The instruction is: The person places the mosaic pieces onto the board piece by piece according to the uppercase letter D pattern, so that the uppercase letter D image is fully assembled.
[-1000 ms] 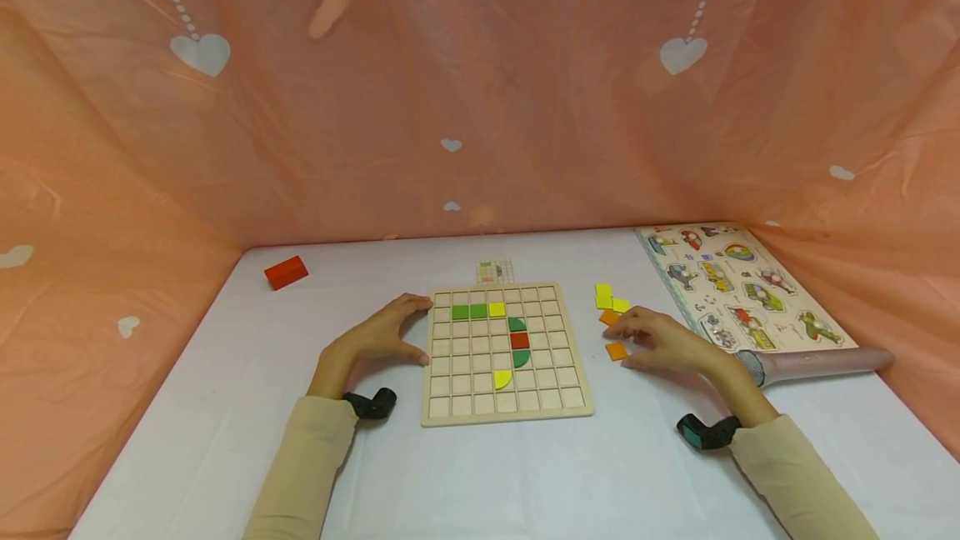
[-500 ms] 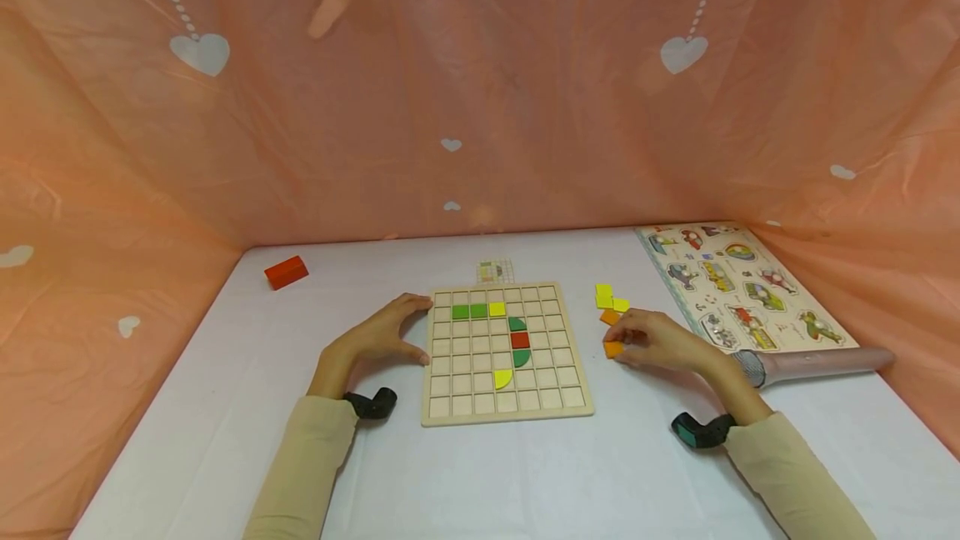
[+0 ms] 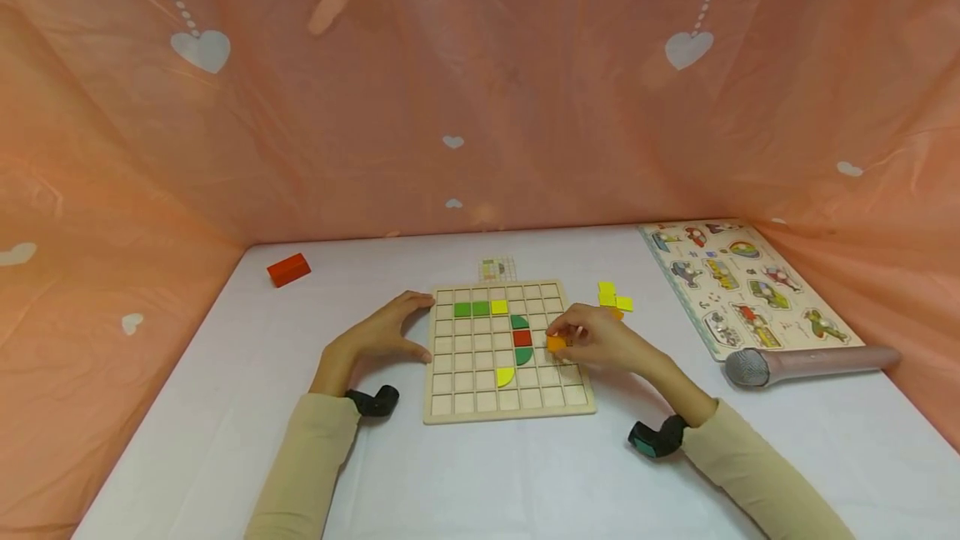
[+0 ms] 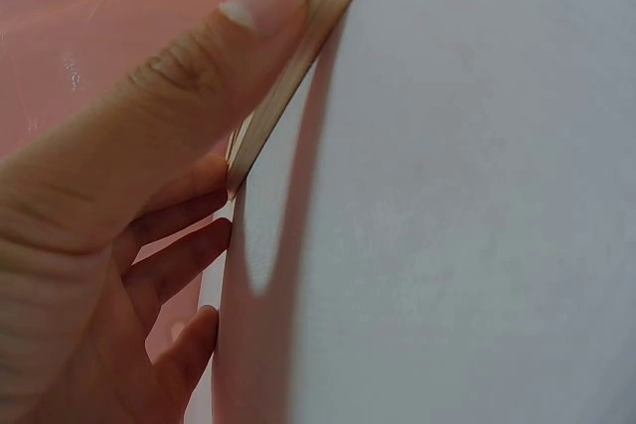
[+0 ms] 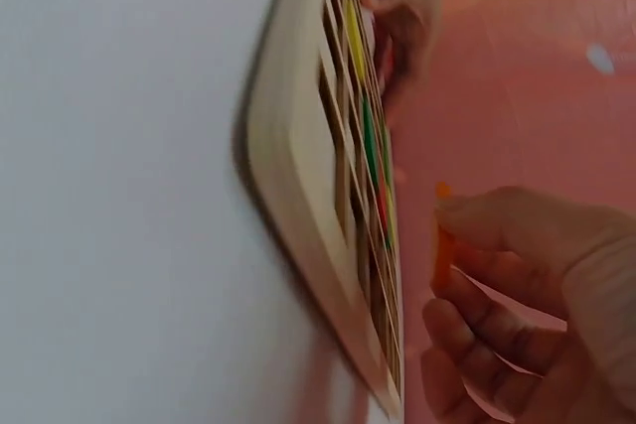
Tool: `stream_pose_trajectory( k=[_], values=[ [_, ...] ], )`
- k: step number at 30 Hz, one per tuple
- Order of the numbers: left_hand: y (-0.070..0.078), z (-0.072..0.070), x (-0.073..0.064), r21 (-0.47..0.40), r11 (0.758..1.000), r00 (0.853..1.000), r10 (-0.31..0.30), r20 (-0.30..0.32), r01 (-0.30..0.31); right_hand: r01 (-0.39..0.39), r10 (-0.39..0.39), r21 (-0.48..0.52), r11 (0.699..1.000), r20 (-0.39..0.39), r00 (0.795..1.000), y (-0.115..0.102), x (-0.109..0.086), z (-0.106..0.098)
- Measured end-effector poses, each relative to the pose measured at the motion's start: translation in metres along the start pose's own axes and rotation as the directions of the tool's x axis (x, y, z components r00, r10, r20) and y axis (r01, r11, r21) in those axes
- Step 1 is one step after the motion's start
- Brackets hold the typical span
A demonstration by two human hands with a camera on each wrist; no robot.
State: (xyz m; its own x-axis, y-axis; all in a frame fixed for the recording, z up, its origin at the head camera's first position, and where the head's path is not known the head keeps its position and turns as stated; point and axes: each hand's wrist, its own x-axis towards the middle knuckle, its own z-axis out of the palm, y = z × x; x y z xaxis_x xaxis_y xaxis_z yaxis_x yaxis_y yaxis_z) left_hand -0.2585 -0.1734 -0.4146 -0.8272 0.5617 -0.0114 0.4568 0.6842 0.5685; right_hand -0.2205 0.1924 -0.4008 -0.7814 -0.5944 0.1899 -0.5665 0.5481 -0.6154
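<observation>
A wooden grid board (image 3: 465, 417) lies mid-table, with green, yellow and red tiles set in some of its squares. Over its right part my right hand (image 3: 603, 340) pinches an orange tile (image 3: 556, 343) between thumb and fingers. The right wrist view shows this orange tile (image 5: 443, 245) edge-on, held above the board's surface. My left hand (image 3: 378, 332) is at the board's left edge, thumb and fingers spread apart. In the left wrist view the thumb (image 4: 199, 76) lies against the board's wooden edge (image 4: 298, 76), other fingertips further along.
Loose yellow tiles (image 3: 607, 294) lie right of the board, an orange one partly hidden behind the right hand. A small pattern card (image 3: 497, 269) is behind the board. A red block (image 3: 288, 270) stands far left; a picture puzzle (image 3: 750, 290) and a microphone (image 3: 817, 362) lie right.
My right hand has taken hold of an orange tile from beside the board and moved left with it over the board. The left hand has stayed at the board's edge.
</observation>
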Motion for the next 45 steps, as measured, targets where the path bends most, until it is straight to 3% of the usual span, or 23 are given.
stream_pose_trajectory(
  k=[12,21,27,45],
  values=[
    [0.000,0.001,0.001,-0.005,1.000,1.000,0.004,-0.002,-0.004,0.094,-0.096,0.058,0.994,0.049,0.994,-0.036,0.023,0.046],
    [-0.001,0.002,0.000,-0.013,1.000,1.000,0.028,-0.014,-0.028,0.141,-0.144,0.053,0.989,0.054,0.988,-0.042,0.033,0.067],
    [0.000,0.001,0.000,-0.010,1.000,1.000,-0.005,0.003,0.005,0.153,-0.156,0.057,0.987,0.039,0.987,-0.041,0.036,0.071],
    [-0.002,0.002,0.001,-0.006,1.000,1.000,-0.019,0.002,0.019,0.173,-0.180,0.077,0.982,0.087,0.980,-0.041,0.038,0.068]
  ],
)
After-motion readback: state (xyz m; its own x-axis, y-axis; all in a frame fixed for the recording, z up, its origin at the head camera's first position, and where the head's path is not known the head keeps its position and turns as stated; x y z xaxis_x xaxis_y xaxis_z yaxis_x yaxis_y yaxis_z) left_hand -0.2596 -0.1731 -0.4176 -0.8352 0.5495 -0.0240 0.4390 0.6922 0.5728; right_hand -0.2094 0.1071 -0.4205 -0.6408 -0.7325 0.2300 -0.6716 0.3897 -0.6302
